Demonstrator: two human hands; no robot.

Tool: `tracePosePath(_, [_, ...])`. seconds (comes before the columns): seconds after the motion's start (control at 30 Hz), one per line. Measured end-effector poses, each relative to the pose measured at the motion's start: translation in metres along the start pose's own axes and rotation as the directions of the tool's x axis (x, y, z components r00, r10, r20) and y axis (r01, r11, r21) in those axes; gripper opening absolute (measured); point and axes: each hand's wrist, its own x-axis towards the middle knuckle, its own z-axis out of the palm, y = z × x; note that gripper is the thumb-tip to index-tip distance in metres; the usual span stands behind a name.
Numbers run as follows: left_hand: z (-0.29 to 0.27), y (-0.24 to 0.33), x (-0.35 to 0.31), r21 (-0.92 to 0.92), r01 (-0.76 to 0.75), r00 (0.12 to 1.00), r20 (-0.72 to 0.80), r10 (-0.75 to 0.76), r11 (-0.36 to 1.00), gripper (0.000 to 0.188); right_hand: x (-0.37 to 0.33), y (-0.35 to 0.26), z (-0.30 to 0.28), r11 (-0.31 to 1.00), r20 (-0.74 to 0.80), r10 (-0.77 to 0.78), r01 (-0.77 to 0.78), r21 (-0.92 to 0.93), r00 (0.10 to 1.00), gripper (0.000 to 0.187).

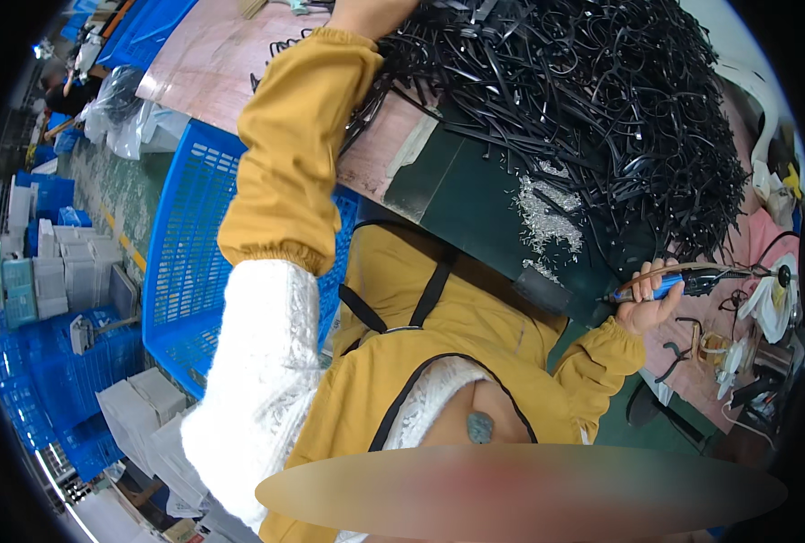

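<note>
My right hand (pixel 648 303) is wrapped round a slim blue-and-black hand-held power tool (pixel 666 288) at the right side of the workbench. The tool lies sideways, its narrow end towards the left, and a cord or hose runs from its other end. My left hand (pixel 366 14) reaches to the far edge of the view, beside a large heap of black plastic strips (pixel 583 100). Its fingers are cut off by the picture's edge. Small silvery bits (pixel 547 217) lie scattered on the green mat (pixel 470 181) between the heap and my lap.
A blue slatted basket (pixel 185 244) stands on the left, by the bench edge. White boxes (pixel 85 271) and blue crates (pixel 58 380) are stacked further left. Pliers (pixel 672 357) and a white plastic bag (pixel 771 308) lie at the right. A clear plastic bag (pixel 117 109) sits near the far left.
</note>
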Motion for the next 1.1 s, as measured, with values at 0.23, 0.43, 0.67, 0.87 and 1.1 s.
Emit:
tracePosePath(0.23, [-0.002,-0.08,-0.021,0.507,0.321,0.803,0.303,-0.514,0.8,0.056,-0.002,-0.008,-0.018,0.986,-0.029,-0.043,0.038,-0.163,0.999,0.037])
tracePosePath(0.43, [-0.02,-0.043,-0.073,0.475,0.016,0.902,0.373,-0.218,0.88,0.04,-0.02,-0.03,0.055,0.054,0.099,-0.815,0.244,-0.968,0.571,0.027])
tracePosePath(0.67, [-0.039,-0.007,-0.107,0.533,0.163,0.974,0.048,-0.222,0.83,0.052,0.108,0.165,0.258,-0.046,0.837,0.035,0.837,-0.545,0.547,0.056])
tracePosePath(0.87, [-0.104,0.045,-0.229,0.363,0.673,0.738,-0.377,-0.559,0.644,0.067,0.18,0.282,0.327,-0.087,0.901,0.337,0.962,-0.259,0.274,0.048])
tracePosePath(1.1, [-0.139,-0.056,-0.259,0.315,0.671,0.703,-0.56,-0.439,0.671,0.046,0.157,0.372,0.376,-0.041,0.95,0.119,0.958,-0.284,0.287,0.037])
